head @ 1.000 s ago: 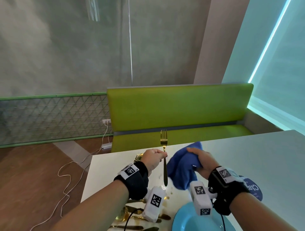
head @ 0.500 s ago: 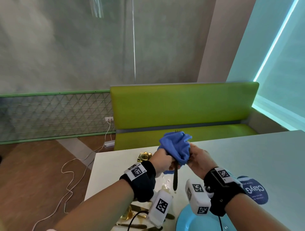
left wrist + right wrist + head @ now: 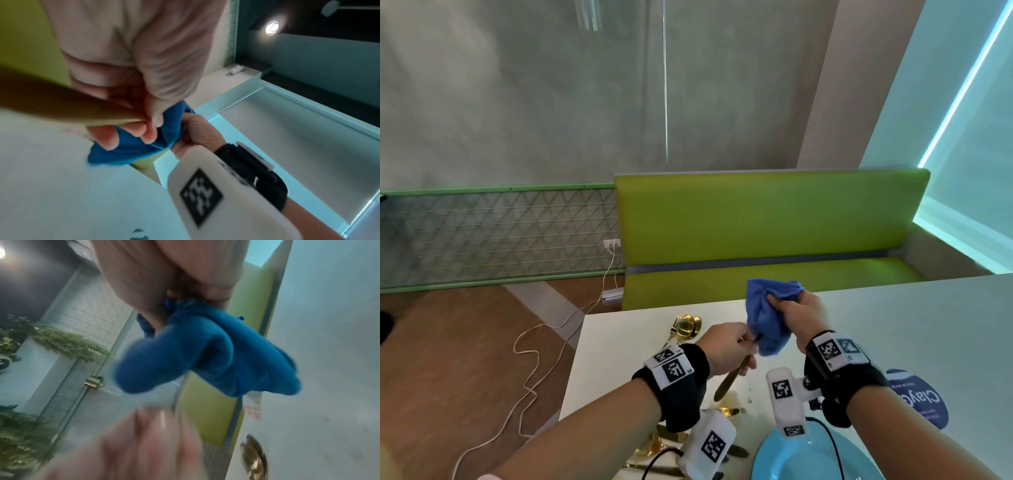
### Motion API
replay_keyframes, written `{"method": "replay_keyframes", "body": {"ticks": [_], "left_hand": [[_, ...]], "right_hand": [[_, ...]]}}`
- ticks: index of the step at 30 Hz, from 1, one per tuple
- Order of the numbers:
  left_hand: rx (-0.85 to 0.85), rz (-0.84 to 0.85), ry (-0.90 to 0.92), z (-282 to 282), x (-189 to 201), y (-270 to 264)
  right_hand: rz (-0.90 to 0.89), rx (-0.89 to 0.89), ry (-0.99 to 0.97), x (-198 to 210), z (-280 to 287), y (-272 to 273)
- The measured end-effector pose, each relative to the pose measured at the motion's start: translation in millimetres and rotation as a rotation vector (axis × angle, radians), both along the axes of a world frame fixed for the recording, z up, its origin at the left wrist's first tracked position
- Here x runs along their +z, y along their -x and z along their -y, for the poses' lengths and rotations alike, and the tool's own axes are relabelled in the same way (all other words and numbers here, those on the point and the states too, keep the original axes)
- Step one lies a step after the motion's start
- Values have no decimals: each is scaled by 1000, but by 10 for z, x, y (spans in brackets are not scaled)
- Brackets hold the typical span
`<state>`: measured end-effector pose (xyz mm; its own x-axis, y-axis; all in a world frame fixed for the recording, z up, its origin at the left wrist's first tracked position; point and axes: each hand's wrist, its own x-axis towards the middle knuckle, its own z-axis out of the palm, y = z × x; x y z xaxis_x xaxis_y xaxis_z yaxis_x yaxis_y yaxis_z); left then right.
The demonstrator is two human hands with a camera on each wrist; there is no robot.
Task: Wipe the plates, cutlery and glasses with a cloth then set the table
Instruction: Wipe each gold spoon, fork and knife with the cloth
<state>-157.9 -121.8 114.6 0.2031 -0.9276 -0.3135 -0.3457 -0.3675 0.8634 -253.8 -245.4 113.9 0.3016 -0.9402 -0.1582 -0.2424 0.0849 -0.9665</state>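
Gripping a gold fork by its handle, the person's left hand holds it tilted above the white table, thumb and curled fingers pinching the shaft. The fork's upper end is buried in a blue cloth, which the right hand clutches in a bunched fist, fingers closed round the fabric; the tines cannot be seen. Both hands meet over the table's near left part. Below them lie more gold cutlery, spoons at the far edge and other pieces near the person's left forearm. A light blue plate sits at the near edge under the right wrist, with a round blue sticker just right of it. A green bench stands beyond the table.
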Motion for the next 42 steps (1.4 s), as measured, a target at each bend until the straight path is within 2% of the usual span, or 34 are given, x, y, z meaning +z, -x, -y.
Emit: {"method": "replay_keyframes", "body": {"ticks": [2,3,6,7,10,14,16,19,21,23,25,29,32,38,42], "left_hand": [[12,22,-69,-76,-98,-44],[49,1,-83,-112,-150,-82],[289,-191,-58,-107,-232,-257],[370,-258,-36,-73,-228,-295],[484,-354,25,69,-177,-290],[524,-532,105,272,-111,-194],[519,-566,122,337,-68,-218],[566,-506,155,354,14,-472],[650,-455,151,351,14,-750],[704,-367,118,315,-68,-998],[682,-225,-5,285,-258,-1172],[484,160,-355,263,-774,-1376],[363,391,-506,309,-1117,-1382],[344,551,-590,446,-1533,-1356],[351,654,-539,483,-1619,-1330]], "right_hand": [[-22,-76,37,40,190,112],[46,-71,-3,63,260,186],[438,6,-220,92,257,341],[452,50,-267,80,191,361],[276,249,-276,-4,-90,246],[-82,437,-84,-201,-317,-54],[-244,523,6,-277,-348,-148],[-600,724,112,-375,-428,-139],[-684,764,156,-439,-458,-58],[-611,675,111,-507,-374,38],[-505,543,55,-525,-227,124],[-424,415,-4,-529,19,288],[-362,326,-70,-565,131,416],[-366,225,-116,-681,233,674],[-317,185,-151,-676,242,774]]}}
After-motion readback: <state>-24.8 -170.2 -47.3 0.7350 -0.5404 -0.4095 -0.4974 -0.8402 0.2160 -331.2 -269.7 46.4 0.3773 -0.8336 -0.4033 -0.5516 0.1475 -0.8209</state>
